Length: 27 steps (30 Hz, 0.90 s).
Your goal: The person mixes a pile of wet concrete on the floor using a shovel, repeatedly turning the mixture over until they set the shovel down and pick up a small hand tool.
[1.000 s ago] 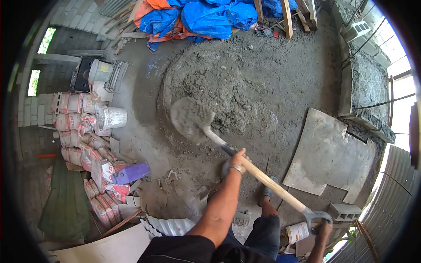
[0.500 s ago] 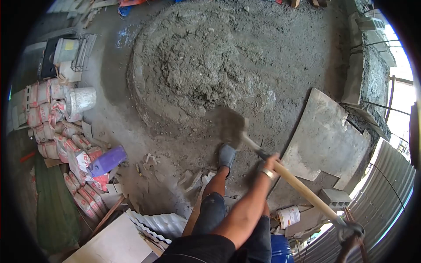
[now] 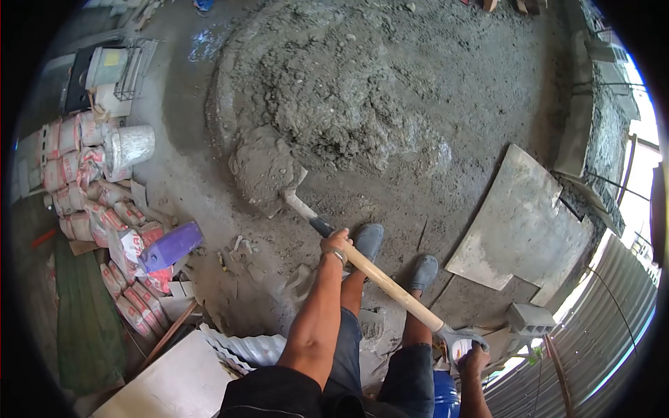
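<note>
A long-handled shovel (image 3: 394, 288) slants across the view from lower right to upper left. My left hand (image 3: 336, 242) wraps the lower shaft, just above the dark socket, with a band on that wrist. At the other end my right hand (image 3: 474, 358) closes round the D-shaped grip. The shovel's blade is covered by a heaped load of wet concrete (image 3: 263, 167), at the near left edge of the large concrete pile (image 3: 334, 83). Both my feet, in grey shoes, stand on the ground just short of the pile.
Stacked cement bags (image 3: 66, 174), a white bucket (image 3: 131, 148) and a purple container (image 3: 169, 247) lie at left. A flat grey sheet (image 3: 519, 223) rests at right, near a hollow block (image 3: 531, 319). Corrugated metal (image 3: 599, 320) and a blue drum (image 3: 446, 393) are nearer me.
The shovel has swung left, its blade now heaped with concrete. My left hand moved left with the shaft, while my right hand and the grip came inward from the lower right.
</note>
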Available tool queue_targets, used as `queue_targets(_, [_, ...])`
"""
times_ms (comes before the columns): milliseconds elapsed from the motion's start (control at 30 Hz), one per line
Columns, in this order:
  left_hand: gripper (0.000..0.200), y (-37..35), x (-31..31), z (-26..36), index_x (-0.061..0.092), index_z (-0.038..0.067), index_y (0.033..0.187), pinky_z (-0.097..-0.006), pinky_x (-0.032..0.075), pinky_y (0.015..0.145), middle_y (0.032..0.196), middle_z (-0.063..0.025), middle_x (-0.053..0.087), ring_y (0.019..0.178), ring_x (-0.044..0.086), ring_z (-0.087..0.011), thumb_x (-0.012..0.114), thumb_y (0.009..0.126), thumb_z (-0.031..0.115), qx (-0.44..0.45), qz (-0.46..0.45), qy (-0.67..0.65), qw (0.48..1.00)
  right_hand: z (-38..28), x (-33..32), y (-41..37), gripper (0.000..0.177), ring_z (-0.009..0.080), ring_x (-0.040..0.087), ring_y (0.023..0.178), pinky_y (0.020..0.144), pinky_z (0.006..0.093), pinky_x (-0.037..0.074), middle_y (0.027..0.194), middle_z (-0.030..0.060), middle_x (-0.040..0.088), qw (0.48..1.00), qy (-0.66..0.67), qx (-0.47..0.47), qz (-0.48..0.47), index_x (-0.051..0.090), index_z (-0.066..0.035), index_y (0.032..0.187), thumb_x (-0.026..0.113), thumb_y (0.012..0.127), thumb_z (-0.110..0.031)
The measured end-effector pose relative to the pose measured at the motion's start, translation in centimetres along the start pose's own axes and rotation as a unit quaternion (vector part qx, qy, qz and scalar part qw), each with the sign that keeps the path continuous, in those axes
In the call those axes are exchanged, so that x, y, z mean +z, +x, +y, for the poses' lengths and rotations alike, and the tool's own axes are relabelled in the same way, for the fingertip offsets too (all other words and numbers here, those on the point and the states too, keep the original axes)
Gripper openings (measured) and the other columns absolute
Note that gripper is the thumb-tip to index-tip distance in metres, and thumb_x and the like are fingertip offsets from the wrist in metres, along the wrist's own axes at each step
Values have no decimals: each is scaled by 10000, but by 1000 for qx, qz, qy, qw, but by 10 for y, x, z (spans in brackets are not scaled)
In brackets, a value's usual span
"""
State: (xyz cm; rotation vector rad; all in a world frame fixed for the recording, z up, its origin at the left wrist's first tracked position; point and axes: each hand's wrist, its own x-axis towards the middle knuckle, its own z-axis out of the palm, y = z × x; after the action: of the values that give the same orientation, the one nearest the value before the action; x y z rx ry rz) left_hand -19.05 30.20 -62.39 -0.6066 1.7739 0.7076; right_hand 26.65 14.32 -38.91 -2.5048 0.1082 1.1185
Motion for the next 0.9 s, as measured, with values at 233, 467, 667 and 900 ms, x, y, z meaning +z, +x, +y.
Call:
queue_targets(233, [837, -117, 36, 79, 284, -128, 1256, -419, 538, 697, 1152, -272, 511, 965, 598, -351, 776, 663, 197, 309, 113, 239, 913, -37, -24, -30, 239, 213, 575, 572, 532, 338, 472, 773, 100, 593, 944, -171, 74, -274, 581, -31, 961, 557, 819, -223])
queue_targets(467, [830, -171, 103, 166, 135, 248, 1362, -358, 492, 438, 781, -75, 510, 523, 538, -184, 655, 748, 44, 249, -222, -60, 941, -194, 64, -191, 772, 266, 597, 607, 587, 354, 490, 791, 163, 614, 859, 267, 45, -435, 498, 36, 1158, 401, 840, -660])
queue_targets(667, [953, -223, 151, 90, -8, 155, 1443, -362, 521, 513, 1093, -210, 533, 657, 612, -286, 605, 725, 30, 321, -52, 78, 942, -187, -56, -181, 503, 116, 346, 379, 384, 307, 340, 488, -18, 335, 898, 251, -41, -358, 546, -68, 846, 456, 858, -562])
queue_targets(900, [986, -196, 181, 93, -41, 130, 1442, -390, 545, 674, 1252, -278, 443, 841, 631, -326, 622, 713, 97, 228, -91, 153, 957, -195, -25, -192, 369, 107, 342, 387, 366, 278, 322, 476, -37, 292, 960, 174, -74, -209, 400, -149, 642, 543, 860, -410])
